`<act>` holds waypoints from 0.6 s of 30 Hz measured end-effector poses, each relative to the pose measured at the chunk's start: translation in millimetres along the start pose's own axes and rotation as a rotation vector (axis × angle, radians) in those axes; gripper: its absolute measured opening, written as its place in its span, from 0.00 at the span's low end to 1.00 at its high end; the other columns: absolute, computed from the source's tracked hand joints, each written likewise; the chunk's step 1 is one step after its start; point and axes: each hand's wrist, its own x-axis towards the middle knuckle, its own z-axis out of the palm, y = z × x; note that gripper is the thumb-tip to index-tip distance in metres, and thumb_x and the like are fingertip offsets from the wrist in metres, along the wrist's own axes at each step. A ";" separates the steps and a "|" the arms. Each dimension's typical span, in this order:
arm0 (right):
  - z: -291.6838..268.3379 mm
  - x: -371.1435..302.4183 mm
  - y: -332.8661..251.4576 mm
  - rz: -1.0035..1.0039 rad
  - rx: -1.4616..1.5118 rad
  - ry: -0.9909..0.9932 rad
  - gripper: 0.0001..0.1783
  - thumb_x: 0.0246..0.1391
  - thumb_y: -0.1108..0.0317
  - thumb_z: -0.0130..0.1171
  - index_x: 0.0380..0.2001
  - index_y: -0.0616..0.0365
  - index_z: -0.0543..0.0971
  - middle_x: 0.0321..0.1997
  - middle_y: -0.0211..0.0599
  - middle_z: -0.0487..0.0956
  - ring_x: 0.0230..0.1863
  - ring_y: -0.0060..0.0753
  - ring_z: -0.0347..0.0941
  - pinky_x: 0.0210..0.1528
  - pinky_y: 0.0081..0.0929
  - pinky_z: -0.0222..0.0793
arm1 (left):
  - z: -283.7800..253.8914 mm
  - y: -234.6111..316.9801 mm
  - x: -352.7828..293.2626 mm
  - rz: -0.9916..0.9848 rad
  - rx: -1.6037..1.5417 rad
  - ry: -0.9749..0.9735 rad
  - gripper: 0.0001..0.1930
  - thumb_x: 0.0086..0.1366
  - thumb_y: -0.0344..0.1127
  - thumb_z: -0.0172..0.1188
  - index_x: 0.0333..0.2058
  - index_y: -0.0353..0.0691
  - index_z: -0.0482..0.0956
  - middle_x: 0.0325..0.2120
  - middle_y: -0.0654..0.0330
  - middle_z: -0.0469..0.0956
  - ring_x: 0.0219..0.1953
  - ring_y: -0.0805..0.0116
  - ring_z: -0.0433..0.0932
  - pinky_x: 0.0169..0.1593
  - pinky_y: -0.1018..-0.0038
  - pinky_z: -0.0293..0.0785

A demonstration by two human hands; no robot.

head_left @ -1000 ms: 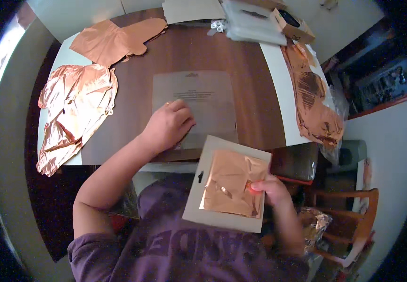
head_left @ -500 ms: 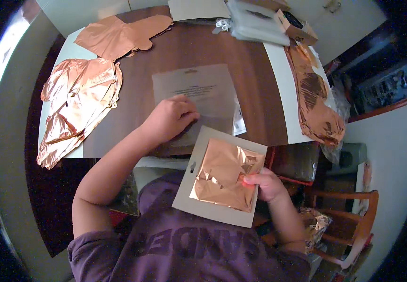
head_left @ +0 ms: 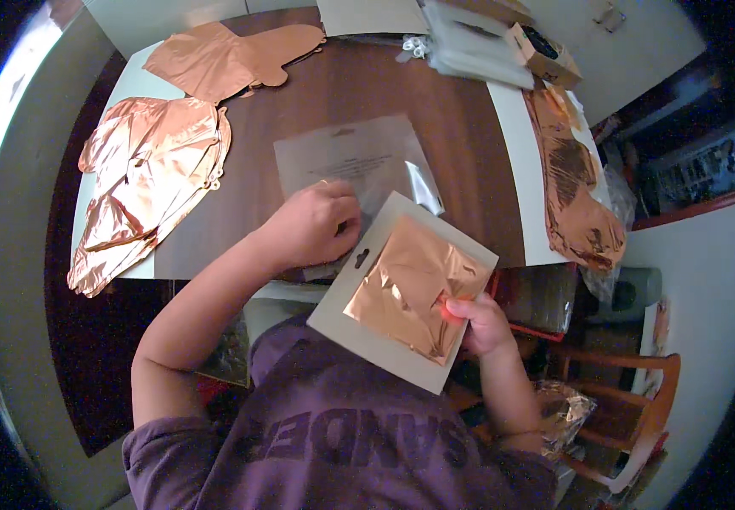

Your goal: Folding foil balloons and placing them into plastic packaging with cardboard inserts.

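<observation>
My right hand (head_left: pixel 485 325) grips a pale backing card (head_left: pixel 397 208) with a hang hole, its thumb pressing on the folded copper-coloured foil balloon (head_left: pixel 410 285) that lies on the card. An orange-red patch shows at the thumb tip. The card is tilted in front of my chest. My left hand (head_left: pixel 321 223) is closed, its fingers curled at the lower part of a clear plastic bag (head_left: pixel 342 153) with printing and a hang hole. The bag lies on the brown table, and its lower edge is hidden behind hand and card.
Flat copper foil balloons (head_left: pixel 151 161) are piled at the table's left, with more foil (head_left: pixel 223 64) behind. Another foil stack (head_left: pixel 571 187) hangs over the right edge. Clear bags (head_left: pixel 474 51), a small open box (head_left: pixel 546 55) and white rings (head_left: pixel 416 47) stand at the back. A wooden chair (head_left: pixel 661 408) is at right.
The card with the foil has moved up and turned, its top corner now near my left hand. My left hand has curled further in at the bag, whose right edge has lifted and shines.
</observation>
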 end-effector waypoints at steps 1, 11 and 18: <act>0.0 0.9 2.3 -0.031 0.002 0.031 0.21 0.50 0.71 0.60 0.49 0.61 0.74 0.43 0.33 0.78 0.43 0.26 0.74 0.48 0.26 0.70 | -2.7 0.0 0.0 0.017 0.064 -0.046 0.06 0.53 0.31 0.63 0.24 0.34 0.77 0.40 0.48 0.77 0.44 0.49 0.76 0.50 0.59 0.72; 16.6 -23.1 34.4 -0.222 -0.162 0.232 0.19 0.56 0.72 0.58 0.51 0.62 0.72 0.47 0.33 0.77 0.45 0.24 0.73 0.50 0.25 0.71 | -6.2 0.9 6.8 0.240 -0.145 -0.044 0.07 0.50 0.32 0.61 0.19 0.36 0.78 0.44 0.46 0.77 0.49 0.50 0.74 0.56 0.60 0.67; 25.3 -2.2 68.1 -0.229 -0.263 0.196 0.16 0.63 0.62 0.54 0.50 0.58 0.72 0.37 0.31 0.77 0.31 0.22 0.73 0.24 0.22 0.69 | 11.3 14.8 0.3 0.232 0.019 0.033 0.06 0.49 0.33 0.61 0.25 0.37 0.80 0.47 0.51 0.75 0.53 0.52 0.73 0.60 0.48 0.64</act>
